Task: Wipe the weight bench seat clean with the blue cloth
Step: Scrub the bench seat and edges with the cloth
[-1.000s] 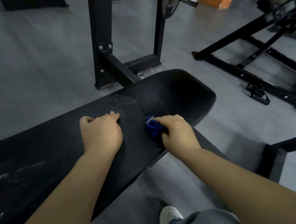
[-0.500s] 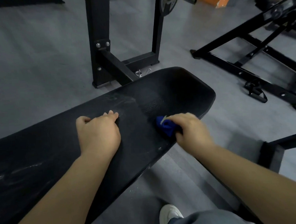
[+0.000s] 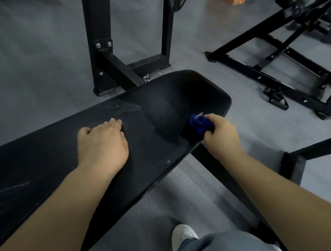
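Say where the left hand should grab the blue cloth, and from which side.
Probably the bunched wad of cloth that sticks out left of the right hand. Come from above and the left: the right hand covers its right side and the bench seat lies under it, so only top and left are exposed.

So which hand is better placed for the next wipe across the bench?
Right. The right hand grips the cloth against the bench near its end; the left hand rests on the bench, holding nothing.
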Demonstrator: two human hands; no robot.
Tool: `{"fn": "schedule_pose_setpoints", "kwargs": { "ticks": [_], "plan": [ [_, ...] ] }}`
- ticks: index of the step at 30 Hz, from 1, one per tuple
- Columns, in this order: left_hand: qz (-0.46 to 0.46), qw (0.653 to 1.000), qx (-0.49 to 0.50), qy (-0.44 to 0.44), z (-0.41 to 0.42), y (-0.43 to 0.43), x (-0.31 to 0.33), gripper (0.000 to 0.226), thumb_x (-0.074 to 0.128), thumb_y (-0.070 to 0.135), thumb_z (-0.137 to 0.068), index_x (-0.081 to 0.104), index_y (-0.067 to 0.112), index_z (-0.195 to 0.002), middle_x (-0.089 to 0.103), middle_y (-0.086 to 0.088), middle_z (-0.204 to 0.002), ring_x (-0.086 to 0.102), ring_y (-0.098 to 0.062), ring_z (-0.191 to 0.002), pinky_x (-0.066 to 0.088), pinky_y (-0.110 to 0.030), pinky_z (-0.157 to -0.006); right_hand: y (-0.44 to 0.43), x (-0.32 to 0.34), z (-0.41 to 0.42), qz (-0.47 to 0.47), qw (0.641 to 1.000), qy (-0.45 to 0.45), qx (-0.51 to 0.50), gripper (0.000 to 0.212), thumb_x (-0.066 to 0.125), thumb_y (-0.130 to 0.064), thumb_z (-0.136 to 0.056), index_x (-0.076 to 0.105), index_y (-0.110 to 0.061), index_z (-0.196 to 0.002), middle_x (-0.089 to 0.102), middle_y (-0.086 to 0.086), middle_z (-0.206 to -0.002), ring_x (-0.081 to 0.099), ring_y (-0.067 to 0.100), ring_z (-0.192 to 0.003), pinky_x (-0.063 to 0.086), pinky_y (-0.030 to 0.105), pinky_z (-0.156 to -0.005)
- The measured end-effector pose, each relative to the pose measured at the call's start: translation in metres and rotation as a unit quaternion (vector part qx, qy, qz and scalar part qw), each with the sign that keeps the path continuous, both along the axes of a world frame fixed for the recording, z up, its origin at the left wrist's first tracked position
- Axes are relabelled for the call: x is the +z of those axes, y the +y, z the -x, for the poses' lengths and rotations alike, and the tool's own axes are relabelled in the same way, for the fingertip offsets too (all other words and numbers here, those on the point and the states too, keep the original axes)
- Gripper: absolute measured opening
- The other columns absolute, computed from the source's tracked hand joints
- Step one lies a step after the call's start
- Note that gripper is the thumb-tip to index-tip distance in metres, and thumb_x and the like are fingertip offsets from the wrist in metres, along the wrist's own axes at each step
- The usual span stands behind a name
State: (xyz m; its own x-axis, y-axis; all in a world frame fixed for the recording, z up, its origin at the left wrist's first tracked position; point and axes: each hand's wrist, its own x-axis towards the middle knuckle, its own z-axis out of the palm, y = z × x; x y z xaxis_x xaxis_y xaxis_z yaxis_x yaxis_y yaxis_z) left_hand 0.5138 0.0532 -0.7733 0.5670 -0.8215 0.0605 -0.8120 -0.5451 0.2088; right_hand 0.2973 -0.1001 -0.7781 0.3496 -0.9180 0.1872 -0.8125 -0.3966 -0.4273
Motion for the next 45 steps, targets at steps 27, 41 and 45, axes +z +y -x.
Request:
{"fn": "schedule_pose_setpoints", "kwargs": {
  "ticks": [27,41,45],
  "plan": [
    [0.024,1.000,0.006,0.011,0.025,0.011,0.010,0.033,0.043,0.024,-0.092,0.067,0.030,-0.114,0.071,0.005,-0.099,0.066,-0.018,-0.085,0.043,-0.042,-0.090,0.037,-0.012,0.006,0.014,0.995,-0.053,0.079,0.046,0.051,-0.001,-0.063,0.071,-0.022,-0.100,0.069,-0.006,-0.103,0.060,0.020,-0.098,0.047,0.028,-0.089],
    [0.030,0.999,0.009,0.006,0.023,0.011,0.013,0.032,0.042,0.026,-0.093,0.066,0.032,-0.113,0.071,0.006,-0.084,0.065,-0.018,-0.075,0.041,-0.037,-0.081,0.049,-0.005,-0.004,0.020,0.992,0.000,0.123,0.049,0.054,-0.001,-0.066,0.069,-0.022,-0.107,0.069,-0.002,-0.104,0.057,0.026,-0.095,0.042,0.027,-0.084],
    [-0.004,1.000,0.006,-0.005,0.025,0.008,0.017,0.033,0.041,0.026,-0.094,0.063,0.035,-0.115,0.070,0.010,-0.088,0.064,-0.014,-0.077,0.040,-0.034,-0.082,0.028,0.000,0.002,0.028,0.988,0.016,0.151,0.049,0.052,0.000,-0.064,0.071,-0.021,-0.104,0.070,-0.001,-0.101,0.060,0.028,-0.095,0.047,0.032,-0.082]
  ]
}}
